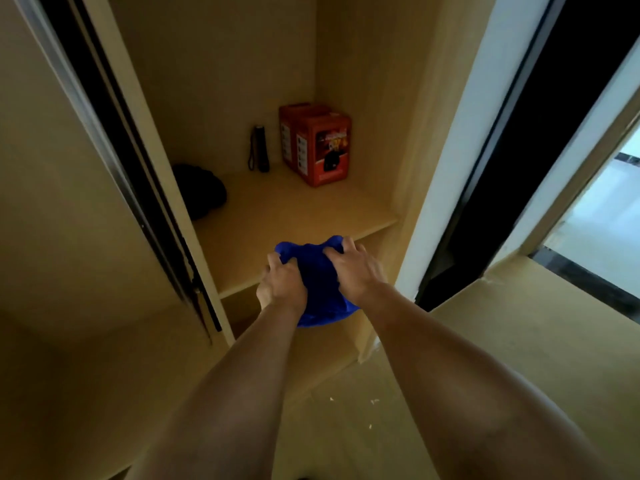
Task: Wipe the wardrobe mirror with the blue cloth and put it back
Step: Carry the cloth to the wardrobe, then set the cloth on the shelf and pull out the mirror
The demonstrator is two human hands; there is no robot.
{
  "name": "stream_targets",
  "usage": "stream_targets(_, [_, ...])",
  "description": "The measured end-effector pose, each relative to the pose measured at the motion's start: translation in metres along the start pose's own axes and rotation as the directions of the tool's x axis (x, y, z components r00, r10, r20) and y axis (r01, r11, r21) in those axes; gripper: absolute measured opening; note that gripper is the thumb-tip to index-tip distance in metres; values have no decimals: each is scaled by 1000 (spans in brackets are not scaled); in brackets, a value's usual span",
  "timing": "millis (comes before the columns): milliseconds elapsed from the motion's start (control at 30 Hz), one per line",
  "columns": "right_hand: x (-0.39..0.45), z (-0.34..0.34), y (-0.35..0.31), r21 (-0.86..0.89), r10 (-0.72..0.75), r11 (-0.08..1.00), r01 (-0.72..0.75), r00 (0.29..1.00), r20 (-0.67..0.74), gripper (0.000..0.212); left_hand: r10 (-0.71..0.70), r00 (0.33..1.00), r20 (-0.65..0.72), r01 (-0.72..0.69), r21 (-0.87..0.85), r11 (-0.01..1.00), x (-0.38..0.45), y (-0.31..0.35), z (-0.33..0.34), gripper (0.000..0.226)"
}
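The blue cloth [318, 285] is bunched between both my hands at the front edge of the wardrobe shelf [277, 216]. My left hand [282, 284] grips its left side with curled fingers. My right hand [356, 268] grips its right side, fingers dug into the fabric. Part of the cloth hangs below the shelf edge. The sliding wardrobe door [114, 143] stands at the left, seen edge-on; its mirror face does not show.
On the shelf stand two red boxes [317, 147] at the back right, a black torch [261, 148] beside them and a dark bundle [201, 190] at the left. A white frame [460, 133] and a window [602, 216] lie to the right.
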State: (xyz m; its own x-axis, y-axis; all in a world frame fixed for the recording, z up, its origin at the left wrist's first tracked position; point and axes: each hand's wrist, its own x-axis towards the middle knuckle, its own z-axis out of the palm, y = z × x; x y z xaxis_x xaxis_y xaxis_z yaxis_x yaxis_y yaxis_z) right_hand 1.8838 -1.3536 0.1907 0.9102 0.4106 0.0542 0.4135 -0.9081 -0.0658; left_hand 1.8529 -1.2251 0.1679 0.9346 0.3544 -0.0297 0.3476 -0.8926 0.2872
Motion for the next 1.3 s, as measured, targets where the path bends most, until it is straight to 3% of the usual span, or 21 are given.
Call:
stream_targets(467, [154,-5,-17,-55,-100,994,99,995,-26,76,-125,992,-31,121,-114,986,138,-19,-17,59])
stream_targets(600, [193,-2,-19,-36,-95,995,94,995,-15,78,-140,986,-89,121,-184,975,168,-24,-19,54])
stream_targets(700, [214,9,-19,2,-59,998,59,997,58,87,-152,988,26,153,-233,960,188,-30,-12,56])
stream_targets(800, [221,28,-16,-5,-25,1000,27,968,251,90,-165,964,206,187,-95,978,195,-39,3,59])
stream_targets(933, [220,50,-12,-47,-20,998,47,880,474,74,-168,958,231,176,-14,984,193,-45,19,55])
stream_targets(1067, [217,56,-7,-21,-40,998,58,861,507,71,-188,957,219,178,63,982,185,-40,25,56])
stream_targets(1300, [197,47,-4,-98,-108,982,163,901,420,69,-250,959,135,247,38,968,159,-31,17,50])
